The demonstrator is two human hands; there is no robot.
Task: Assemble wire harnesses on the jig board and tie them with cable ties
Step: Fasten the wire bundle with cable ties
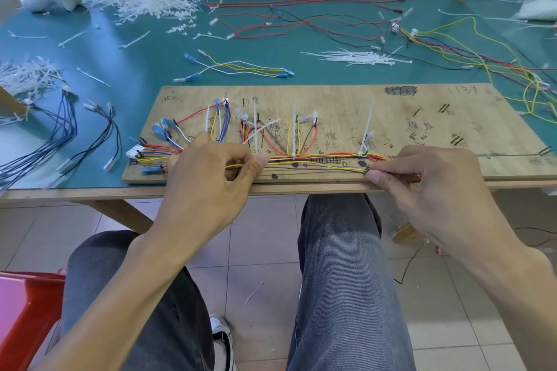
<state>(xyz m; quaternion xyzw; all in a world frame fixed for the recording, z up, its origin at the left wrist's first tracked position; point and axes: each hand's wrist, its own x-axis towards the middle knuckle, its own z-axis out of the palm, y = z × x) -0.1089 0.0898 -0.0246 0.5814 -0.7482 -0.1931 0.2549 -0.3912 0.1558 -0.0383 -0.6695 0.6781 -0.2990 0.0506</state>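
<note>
The wire harness (316,156) lies along the near edge of the jig board (391,117). It is a run of red, orange and yellow wires, with branches fanning up to blue and white connectors on the board's left part. The board rests on the green table (144,63), at its front edge above my knees.

My left hand (208,178) pinches a thin yellow-and-brown strand (313,166) between thumb and forefinger, the other fingers curled under. This hand hides the stretch of harness beneath it, so I cannot tell how the left branches join the main run.

My right hand (428,178) pinches the same strand further right with curled fingers. The knuckles cover whatever runs on past them, and only a little orange shows behind. The strand stretches between both hands, just in front of the main run.

Three white cable ties (294,129) stand up from the harness with long tails. The right one sits around the bundle; the other two are too thin for me to tell whether they are pulled tight. The handwriting on the board is too faint to read.

Loose ties (355,57) lie beyond the board. Far back on the left is a white heap (156,6) of ties or cut tails, too small to tell which. Blue wires (60,129) on the left are blurred and cut off by the frame edge. Red wires (301,18) and yellow wires (482,48) trail off to the right.
</note>
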